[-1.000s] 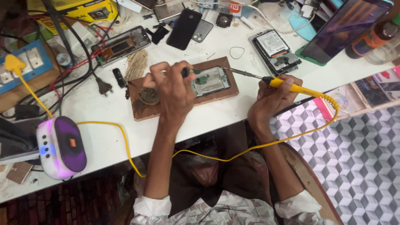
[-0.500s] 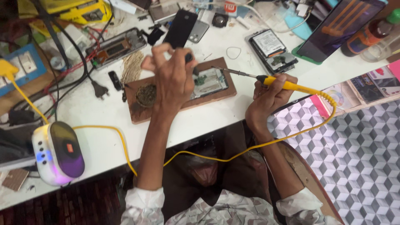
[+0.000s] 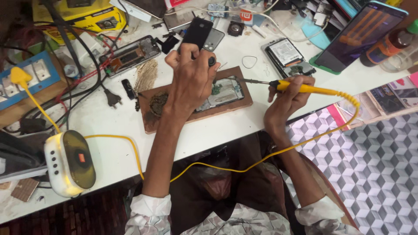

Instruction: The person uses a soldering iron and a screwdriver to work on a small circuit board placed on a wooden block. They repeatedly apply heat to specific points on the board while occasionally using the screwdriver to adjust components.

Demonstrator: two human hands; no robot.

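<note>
A yellow soldering iron (image 3: 305,88) is gripped in the right hand's (image 3: 285,102) closed fingers; a small dark tool (image 3: 211,61) is pinched by the left hand (image 3: 191,82) above the opened phone (image 3: 224,90).

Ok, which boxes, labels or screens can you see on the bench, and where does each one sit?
Yellow box: far left of the bench, rectangular, yellow with black panels.
Tablet screen: far right corner, tilted, dark glass with orange streaks, teal edge.
Labelled phone battery: right of centre, beyond the right hand, flat rectangle, white label in a dark frame.
Brown bottle: far right edge, lying down, orange label, green cap.
</note>
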